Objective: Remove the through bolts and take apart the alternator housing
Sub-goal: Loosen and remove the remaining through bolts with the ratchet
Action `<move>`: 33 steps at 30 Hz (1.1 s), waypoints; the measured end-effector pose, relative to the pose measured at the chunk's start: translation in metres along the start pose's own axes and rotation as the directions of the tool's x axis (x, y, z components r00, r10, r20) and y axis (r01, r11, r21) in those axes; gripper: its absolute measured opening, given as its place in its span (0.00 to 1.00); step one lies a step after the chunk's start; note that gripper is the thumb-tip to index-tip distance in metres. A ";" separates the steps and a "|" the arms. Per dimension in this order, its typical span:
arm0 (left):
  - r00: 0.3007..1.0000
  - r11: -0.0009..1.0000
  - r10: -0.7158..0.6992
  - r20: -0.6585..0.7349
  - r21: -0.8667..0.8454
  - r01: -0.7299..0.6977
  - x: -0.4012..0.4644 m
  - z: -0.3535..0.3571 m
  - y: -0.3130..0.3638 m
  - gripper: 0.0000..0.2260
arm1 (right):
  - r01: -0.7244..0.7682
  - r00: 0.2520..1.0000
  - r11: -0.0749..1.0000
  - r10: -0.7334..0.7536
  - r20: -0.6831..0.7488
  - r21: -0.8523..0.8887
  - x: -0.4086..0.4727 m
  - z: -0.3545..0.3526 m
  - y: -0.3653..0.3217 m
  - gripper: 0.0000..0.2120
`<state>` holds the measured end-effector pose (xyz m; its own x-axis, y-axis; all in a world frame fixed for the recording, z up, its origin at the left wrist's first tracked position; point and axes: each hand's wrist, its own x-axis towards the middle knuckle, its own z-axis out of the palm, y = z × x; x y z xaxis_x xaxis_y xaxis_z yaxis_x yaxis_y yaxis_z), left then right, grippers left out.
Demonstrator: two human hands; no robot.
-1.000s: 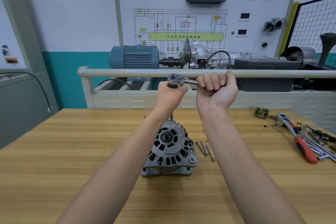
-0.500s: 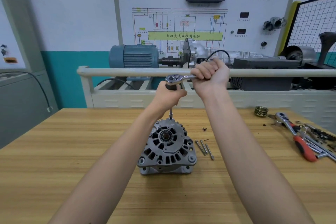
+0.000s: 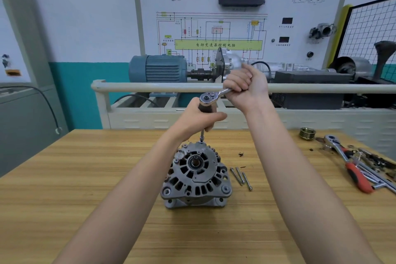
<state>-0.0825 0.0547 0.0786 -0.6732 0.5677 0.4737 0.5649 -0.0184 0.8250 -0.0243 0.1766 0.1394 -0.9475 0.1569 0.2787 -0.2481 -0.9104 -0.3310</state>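
Roughly mid-task: three long through bolts [image 3: 241, 178] already lie loose on the wooden surface [image 3: 85, 178] just right of the alternator [image 3: 196, 178], so those look done, and a further one at the far edge of the housing is being worked now. Alternator stands on the surface with its shaft end up, front housing still seated on the rear half, no visible gap between halves, so separation has not begun as far as can be seen. Left hand [image 3: 200, 119] is wrapped around the dark driver body just under the ratchet head, steadying the extension [image 3: 201, 136] that drops straight down to the bolt spot at the housing's far rim; whether the socket is fully on the bolt head is too small to tell. Right hand [image 3: 244, 87] is clenched around the handle of the ratchet [image 3: 211, 96], which points up and to the right from the head. Likely the last bolt, judging by the usual four, but the other holes are not clear enough to confirm. Left to do: finish backing this bolt out, lift it clear, then pry or pull the housing halves apart. Off to the right sit a grooved pulley [image 3: 307, 133], a red-handled ratchet [image 3: 351, 167] and a pile of other tools, untouched
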 end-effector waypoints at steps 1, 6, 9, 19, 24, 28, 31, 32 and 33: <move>1.000 1.000 -0.001 0.008 -0.010 0.001 0.001 0.001 0.000 0.16 | -0.026 1.000 1.000 0.026 -0.001 0.003 0.002 0.001 -0.002 0.26; 0.994 0.996 -0.023 -0.110 -0.085 0.014 0.006 0.008 -0.004 0.23 | 0.187 0.980 0.980 -0.181 -0.081 0.071 -0.011 -0.005 0.011 0.23; 0.938 0.996 -0.059 -0.343 -0.088 0.031 0.008 0.018 -0.003 0.17 | 0.401 0.914 0.914 -0.395 -0.094 0.059 -0.028 -0.012 0.030 0.24; 0.998 1.000 -0.017 -0.055 0.011 0.018 0.000 -0.001 -0.001 0.16 | 0.079 0.996 0.997 -0.079 -0.030 -0.004 -0.006 0.003 0.007 0.26; 1.000 1.000 -0.018 0.017 -0.025 0.019 0.001 0.001 -0.001 0.20 | 0.047 0.999 0.999 -0.047 -0.021 0.000 -0.005 0.002 0.004 0.26; 0.978 0.999 -0.045 -0.202 -0.002 0.045 0.005 0.012 -0.002 0.15 | 0.334 0.941 0.940 -0.328 -0.082 0.076 -0.027 -0.010 0.023 0.25; 0.927 0.998 -0.063 -0.369 -0.019 0.060 0.006 0.025 0.001 0.10 | 0.498 0.865 0.865 -0.492 -0.097 0.056 -0.043 -0.015 0.036 0.24; 0.921 0.998 -0.063 -0.384 -0.031 0.055 0.007 0.027 0.003 0.10 | 0.516 0.855 0.856 -0.509 -0.099 0.048 -0.045 -0.015 0.036 0.25; 0.925 0.998 -0.064 -0.375 -0.030 0.056 0.007 0.028 0.003 0.11 | 0.508 0.859 0.860 -0.502 -0.099 0.051 -0.044 -0.014 0.033 0.25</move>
<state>-0.0721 0.0816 0.0759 -0.8374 0.2177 0.5013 0.5115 -0.0109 0.8592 0.0063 0.1453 0.1040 -0.7097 0.6294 0.3164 -0.6843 -0.7226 -0.0975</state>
